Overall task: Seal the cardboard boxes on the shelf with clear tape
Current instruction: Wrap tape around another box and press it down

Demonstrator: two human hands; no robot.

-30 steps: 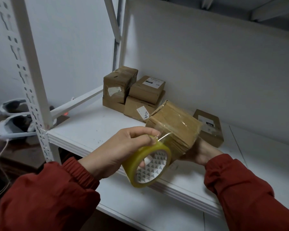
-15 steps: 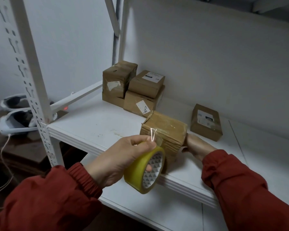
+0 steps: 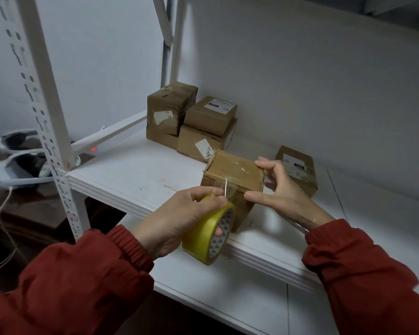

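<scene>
Cardboard box [image 3: 230, 175] down, right hand [image 3: 283, 192] regripped

Box labels [image 3: 219, 106] unreadable, tape roll [image 3: 201, 238] partly behind left hand [image 3: 177, 218]

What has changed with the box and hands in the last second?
The box, held raised and tilted by the right hand, came down onto the shelf; that hand moved from beneath to its right edge. The left hand still grips the tape roll; other boxes stayed.

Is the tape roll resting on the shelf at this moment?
No, the left hand grips the yellow tape roll in the air in front of the shelf edge, close to the cardboard box.
</scene>
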